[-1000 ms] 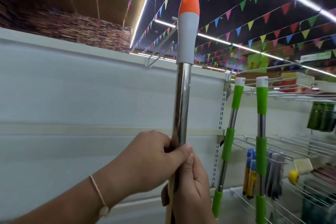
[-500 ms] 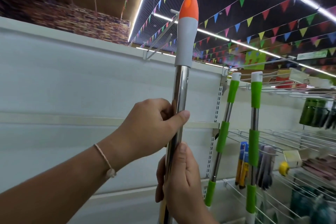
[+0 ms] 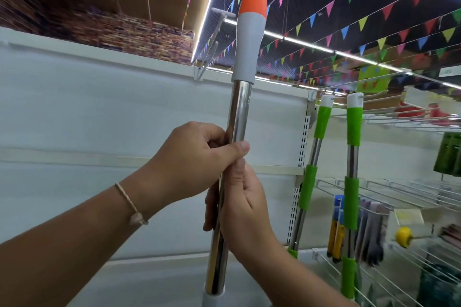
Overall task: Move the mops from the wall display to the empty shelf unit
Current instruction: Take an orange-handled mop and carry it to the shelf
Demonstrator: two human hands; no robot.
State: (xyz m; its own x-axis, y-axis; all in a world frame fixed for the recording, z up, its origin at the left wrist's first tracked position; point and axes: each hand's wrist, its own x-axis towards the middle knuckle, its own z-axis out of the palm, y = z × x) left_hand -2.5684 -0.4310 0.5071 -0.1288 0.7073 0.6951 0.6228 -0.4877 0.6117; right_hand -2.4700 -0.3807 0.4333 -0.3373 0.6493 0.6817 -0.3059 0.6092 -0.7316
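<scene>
Left hand [image 3: 194,159]: I see it curled round the mop [image 3: 240,112] pole.
Right hand [image 3: 244,209]: grips just below.
Mop: upright before the white panel [image 3: 99,112], orange tip up.
Green mops [image 3: 352,157]: hang right.

No text, brand or number readable anywhere in frame. Hanging sign [image 3: 449,72], upper right under ceiling: pale board with green mark, lettering blurred beyond reading. Green poster [image 3: 373,80], right of centre below bunting: orange shapes only, no legible words. Pale yellow card [image 3: 409,215], lower right: too blurred to tell whether printed.
</scene>
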